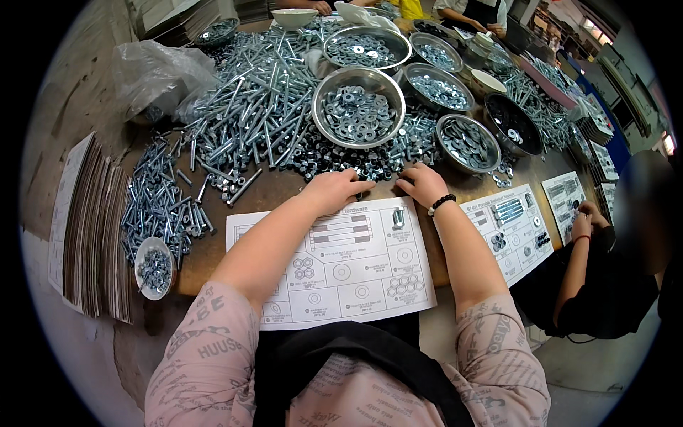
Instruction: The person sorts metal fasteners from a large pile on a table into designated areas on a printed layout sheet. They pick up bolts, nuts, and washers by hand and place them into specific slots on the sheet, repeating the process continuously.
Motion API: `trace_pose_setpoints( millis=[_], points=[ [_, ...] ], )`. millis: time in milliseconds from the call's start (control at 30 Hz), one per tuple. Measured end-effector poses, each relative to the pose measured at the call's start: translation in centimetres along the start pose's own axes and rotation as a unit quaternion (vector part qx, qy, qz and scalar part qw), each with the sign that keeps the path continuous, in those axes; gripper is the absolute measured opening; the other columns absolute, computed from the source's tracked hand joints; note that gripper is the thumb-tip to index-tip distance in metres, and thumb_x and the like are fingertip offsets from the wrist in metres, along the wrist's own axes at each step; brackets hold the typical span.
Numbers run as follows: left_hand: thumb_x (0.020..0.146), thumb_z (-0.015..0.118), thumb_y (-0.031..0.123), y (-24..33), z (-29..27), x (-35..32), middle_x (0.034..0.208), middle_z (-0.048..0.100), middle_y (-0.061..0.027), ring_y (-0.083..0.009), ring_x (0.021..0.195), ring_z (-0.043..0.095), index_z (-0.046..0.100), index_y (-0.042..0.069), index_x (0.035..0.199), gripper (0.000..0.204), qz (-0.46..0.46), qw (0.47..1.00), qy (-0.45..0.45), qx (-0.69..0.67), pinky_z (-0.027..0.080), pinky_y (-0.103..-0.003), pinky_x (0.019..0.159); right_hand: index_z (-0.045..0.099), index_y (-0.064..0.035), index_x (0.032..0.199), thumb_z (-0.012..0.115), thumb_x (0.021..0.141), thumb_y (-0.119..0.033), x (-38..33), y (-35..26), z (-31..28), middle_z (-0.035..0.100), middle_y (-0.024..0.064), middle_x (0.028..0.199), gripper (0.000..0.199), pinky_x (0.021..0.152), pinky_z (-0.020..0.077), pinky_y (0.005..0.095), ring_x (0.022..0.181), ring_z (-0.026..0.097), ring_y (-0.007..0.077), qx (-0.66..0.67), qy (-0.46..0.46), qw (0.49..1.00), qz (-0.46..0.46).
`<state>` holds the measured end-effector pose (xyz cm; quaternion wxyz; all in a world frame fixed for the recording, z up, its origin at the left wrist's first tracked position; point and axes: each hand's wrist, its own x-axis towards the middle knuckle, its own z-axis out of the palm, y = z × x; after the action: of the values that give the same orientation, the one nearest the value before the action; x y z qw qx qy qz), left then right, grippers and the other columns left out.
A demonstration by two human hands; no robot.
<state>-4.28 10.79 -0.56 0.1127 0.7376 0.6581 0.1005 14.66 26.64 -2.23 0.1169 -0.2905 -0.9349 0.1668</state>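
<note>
My left hand (333, 193) reaches over the top edge of a printed hardware card (334, 285), fingers bent and apart beside a heap of dark and silver nuts (356, 162). My right hand (425, 186), with a dark bead bracelet on its wrist, rests at the same heap, its thumb and fingers apart. No held part shows in either hand, though the undersides of the fingers are hidden. The card lies in front of me, showing outlined bolts, nuts and washers, with a short silver bolt (398, 218) at its upper right.
Long bolts (249, 99) pile up beyond, and shorter bolts (160, 199) at left near a white bowl (154, 269). A steel bowl of washers (316, 114) stands ahead among several others. Stacked cards (89, 235) stand at left. A co-worker (605, 270) sits at right beside a loaded card (509, 228).
</note>
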Motion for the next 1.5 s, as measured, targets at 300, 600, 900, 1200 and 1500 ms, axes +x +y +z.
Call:
trace_pose_setpoints(
  millis=[300, 600, 900, 1200, 1500],
  points=[
    [0.079, 0.058, 0.025, 1.8, 1.1, 2.3, 0.088, 0.058, -0.0065, -0.0249, 0.08, 0.059, 0.062, 0.012, 0.092, 0.018, -0.055, 0.99, 0.081, 0.099, 0.048, -0.037, 0.068, 0.064, -0.0123, 0.094, 0.063, 0.077, -0.026, -0.9, 1.2, 0.1, 0.057, 0.0095, 0.089, 0.022, 0.073, 0.0471, 0.037, 0.083, 0.057, 0.0282, 0.008, 0.023, 1.0, 0.02],
    [0.075, 0.056, 0.013, 4.4, 1.8, 4.5, 0.086, 0.06, -0.009, -0.0262, 0.086, 0.059, 0.063, 0.008, 0.085, 0.013, -0.099, 0.988, 0.031, 0.111, 0.045, -0.039, 0.073, 0.061, -0.0132, 0.091, 0.066, 0.073, -0.018, -0.8, 0.8, 0.6, 0.056, 0.0104, 0.091, 0.02, 0.076, 0.0458, 0.0376, 0.089, 0.056, 0.0302, 0.016, -0.021, 0.998, 0.055],
    [0.073, 0.063, 0.008, -1.7, -0.3, -1.1, 0.093, 0.056, -0.0101, -0.0286, 0.09, 0.055, 0.061, 0.006, 0.098, 0.025, -0.12, 0.989, 0.078, -0.043, 0.046, -0.036, 0.078, 0.06, -0.0134, 0.09, 0.066, 0.072, -0.016, -1.3, 1.3, 1.3, 0.055, 0.0098, 0.09, 0.019, 0.075, 0.0454, 0.0384, 0.087, 0.055, 0.0302, 0.029, 0.016, 0.998, 0.045],
    [0.076, 0.063, 0.014, -0.8, 1.3, -0.8, 0.095, 0.054, -0.0111, -0.0304, 0.09, 0.056, 0.057, 0.008, 0.101, 0.027, -0.099, 0.993, 0.06, -0.038, 0.046, -0.039, 0.076, 0.06, -0.0109, 0.09, 0.065, 0.073, -0.013, -1.8, 0.5, 0.7, 0.055, 0.0105, 0.089, 0.018, 0.073, 0.0451, 0.0379, 0.085, 0.055, 0.0302, 0.061, 0.064, 0.995, 0.055],
    [0.076, 0.059, 0.016, 3.4, -0.4, -3.4, 0.091, 0.058, -0.0112, -0.0298, 0.086, 0.056, 0.062, 0.007, 0.095, 0.021, -0.094, 0.978, 0.138, -0.123, 0.046, -0.039, 0.075, 0.061, -0.0086, 0.092, 0.066, 0.072, -0.012, -12.0, -4.3, -4.2, 0.055, 0.0109, 0.084, 0.021, 0.071, 0.0452, 0.0355, 0.081, 0.055, 0.0289, 0.166, -0.026, 0.984, -0.06]
  ],
)
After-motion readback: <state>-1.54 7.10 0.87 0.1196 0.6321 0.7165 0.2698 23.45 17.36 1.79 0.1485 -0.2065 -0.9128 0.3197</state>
